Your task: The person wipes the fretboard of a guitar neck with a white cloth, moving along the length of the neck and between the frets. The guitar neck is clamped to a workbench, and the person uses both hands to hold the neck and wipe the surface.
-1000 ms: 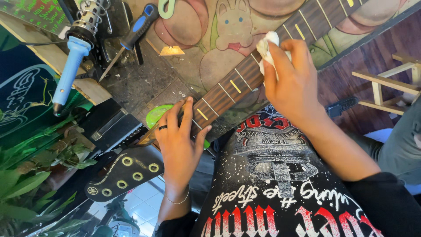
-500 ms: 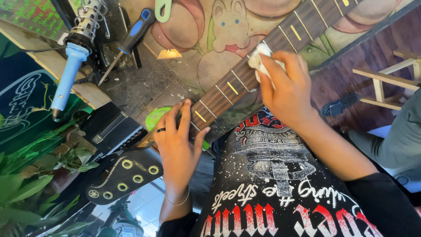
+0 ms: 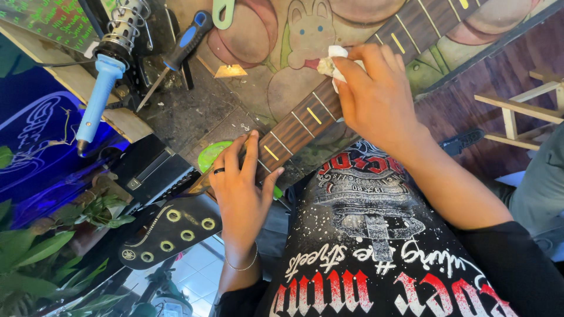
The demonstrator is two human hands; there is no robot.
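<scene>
Guitar neck lies diagonally across the worktop, running from 8 o'clock up to 1 o'clock, fretboard facing up with no strings visible. Black headstock hangs off the worktop edge at 8 o'clock, over the floor.

Left hand presses on the neck near the headstock end, fingers spread flat over the fretboard, thumb on the near edge; grip is loose, not wrapped round, likely pinning the neck so it doesn't slide. Ring on one finger, thin bracelet at the wrist.

Right hand is further up the neck at 1 o'clock, grip pinched shut on a small white cloth pushed down onto the fretboard, so the cloth sits between fingertips and wood.

Around: soldering iron with a blue handle in its coil stand at 10 o'clock, blue-black screwdriver at 11 o'clock, green round thing partly under the neck just left of the left hand. Painted cartoon mat under the neck. Plants at 8 o'clock, wooden frame at 3 o'clock. Nothing blocks the stretch of neck between the hands; tools are well apart.
</scene>
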